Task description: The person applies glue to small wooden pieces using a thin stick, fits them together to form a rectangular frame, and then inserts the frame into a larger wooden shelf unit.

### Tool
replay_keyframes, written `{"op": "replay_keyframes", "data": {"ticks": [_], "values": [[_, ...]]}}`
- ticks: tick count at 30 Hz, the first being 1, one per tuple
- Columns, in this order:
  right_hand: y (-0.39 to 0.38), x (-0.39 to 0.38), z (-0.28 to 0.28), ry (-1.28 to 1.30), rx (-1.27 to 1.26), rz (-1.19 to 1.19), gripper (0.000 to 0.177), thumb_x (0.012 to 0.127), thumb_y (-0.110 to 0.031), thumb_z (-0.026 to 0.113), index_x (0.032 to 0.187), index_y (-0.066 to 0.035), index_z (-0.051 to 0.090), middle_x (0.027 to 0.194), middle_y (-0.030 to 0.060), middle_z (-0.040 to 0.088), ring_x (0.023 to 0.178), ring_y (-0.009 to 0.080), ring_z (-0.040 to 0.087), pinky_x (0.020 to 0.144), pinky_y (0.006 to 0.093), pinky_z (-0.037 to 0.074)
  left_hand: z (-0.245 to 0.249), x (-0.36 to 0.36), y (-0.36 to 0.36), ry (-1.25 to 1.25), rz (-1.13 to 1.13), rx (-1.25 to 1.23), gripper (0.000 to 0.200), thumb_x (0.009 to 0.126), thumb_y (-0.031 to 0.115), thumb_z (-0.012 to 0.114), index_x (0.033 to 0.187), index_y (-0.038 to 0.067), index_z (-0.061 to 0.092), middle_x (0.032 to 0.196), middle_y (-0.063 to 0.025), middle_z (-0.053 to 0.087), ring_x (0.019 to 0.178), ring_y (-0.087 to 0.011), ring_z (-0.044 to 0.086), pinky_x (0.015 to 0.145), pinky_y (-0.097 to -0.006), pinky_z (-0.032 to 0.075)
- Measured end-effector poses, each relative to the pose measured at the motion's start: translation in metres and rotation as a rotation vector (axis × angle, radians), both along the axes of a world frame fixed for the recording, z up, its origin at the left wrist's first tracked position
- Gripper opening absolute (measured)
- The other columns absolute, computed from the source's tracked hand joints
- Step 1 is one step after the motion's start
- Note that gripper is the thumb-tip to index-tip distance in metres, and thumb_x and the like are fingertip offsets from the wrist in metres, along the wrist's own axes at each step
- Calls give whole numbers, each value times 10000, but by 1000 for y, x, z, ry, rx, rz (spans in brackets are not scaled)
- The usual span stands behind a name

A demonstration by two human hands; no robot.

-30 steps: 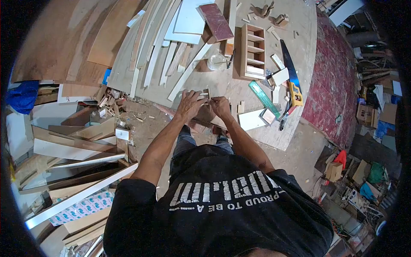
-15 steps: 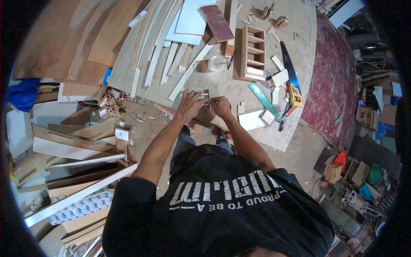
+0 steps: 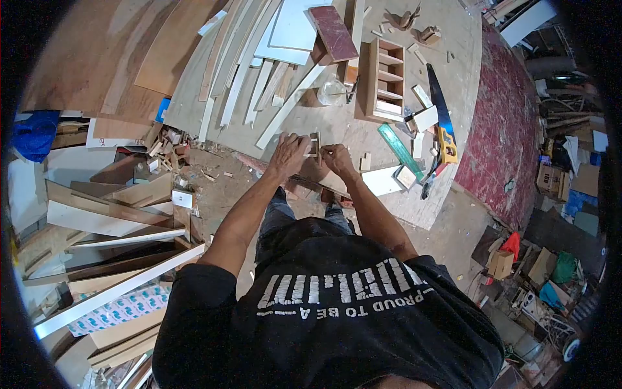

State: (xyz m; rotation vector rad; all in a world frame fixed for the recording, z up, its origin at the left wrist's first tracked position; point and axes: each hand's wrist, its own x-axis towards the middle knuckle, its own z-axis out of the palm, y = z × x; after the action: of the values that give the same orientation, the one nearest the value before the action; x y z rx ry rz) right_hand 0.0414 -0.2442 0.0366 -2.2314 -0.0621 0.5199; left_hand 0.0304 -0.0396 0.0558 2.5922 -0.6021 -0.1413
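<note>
My left hand (image 3: 289, 154) is closed on the left side of a small wooden frame (image 3: 315, 138) at the near edge of the workbench (image 3: 298, 133). My right hand (image 3: 337, 160) is at the frame's right side, its fingers pinched together. What sits between those fingertips is too small to make out. Right of my right hand lie a small wood block (image 3: 366, 161) and a white board (image 3: 381, 181). Beyond the hands stands a clear plastic tub (image 3: 331, 93), with a stick-like tool across it.
A divided wooden box (image 3: 371, 84) stands farther back. To its right are a green-edged level or ruler (image 3: 400, 152) and a yellow-handled handsaw (image 3: 447, 146). White strips (image 3: 288, 107) and a dark red board (image 3: 334, 34) lie back left. Scrap boards (image 3: 103, 223) crowd the left floor.
My right hand has shifted slightly right, its fingertips drawing away from the middle of the small frame. My left hand stays at the frame, moved a little upward.
</note>
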Motion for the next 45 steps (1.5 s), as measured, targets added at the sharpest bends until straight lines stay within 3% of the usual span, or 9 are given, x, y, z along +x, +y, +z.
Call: {"op": "replay_keyframes", "data": {"ticks": [3,6,11,13,15,19,25,43,45], "values": [[-1,3,-2,-11,66,-7,228,808,-188,665,955,-41,760,840,236,702,763,355,715,698,393,566,2,3,0,9,-3,31,443,766,82,705,1162,26,514,996,-161,643,1072,-305,570,1041,-507,324],[2,-5,1,-98,70,26,296,863,-250,647,922,28,730,707,246,660,651,326,687,612,412,513,5,1,-1,32,3,54,524,759,108,735,1223,24,506,1023,-159,648,1090,-302,568,1045,-505,322],[9,-36,5,-100,-89,10,233,842,-208,642,773,5,706,624,228,620,599,392,653,579,447,502,5,1,0,58,10,72,654,754,149,774,1325,26,478,1090,-157,649,1125,-295,557,1064,-499,312],[8,-41,-9,-127,-184,102,207,829,-190,652,876,0,719,722,255,652,675,396,671,626,446,520,7,1,-1,76,17,48,673,751,154,780,1337,32,471,1115,-151,645,1128,-289,553,1074,-491,306],[10,-45,-12,-185,-39,-57,230,809,-149,635,1005,-35,675,893,233,657,849,417,640,756,452,510,8,1,-1,61,8,53,660,753,149,777,1332,35,481,1126,-139,645,1126,-283,554,1073,-484,309],[18,-39,4,-251,75,-106,210,821,-144,624,977,-10,670,887,256,652,848,433,639,759,459,509,4,2,1,67,-32,4,647,768,125,768,1346,61,484,1210,-117,609,1156,-299,535,1096,-506,298],[16,-36,0,-210,56,-93,276,848,-145,629,1082,-7,682,927,266,669,846,442,660,745,454,536,-5,2,3,43,-61,17,553,758,123,765,1272,84,564,1290,-91,579,1187,-274,520,1093,-500,304],[16,-33,-2,-227,24,-111,252,869,-165,636,1084,-47,695,915,220,663,873,415,646,775,466,507,-5,1,4,-60,-66,23,430,750,172,768,1161,107,660,1242,-80,606,1141,-259,538,1045,-456,347],[16,-31,-4,-238,-68,-71,305,820,-134,676,1087,13,687,966,236,680,895,421,662,784,458,535,-5,0,4,-43,-78,57,423,756,174,763,1166,126,669,1251,-78,604,1152,-259,533,1048,-464,342]]}}
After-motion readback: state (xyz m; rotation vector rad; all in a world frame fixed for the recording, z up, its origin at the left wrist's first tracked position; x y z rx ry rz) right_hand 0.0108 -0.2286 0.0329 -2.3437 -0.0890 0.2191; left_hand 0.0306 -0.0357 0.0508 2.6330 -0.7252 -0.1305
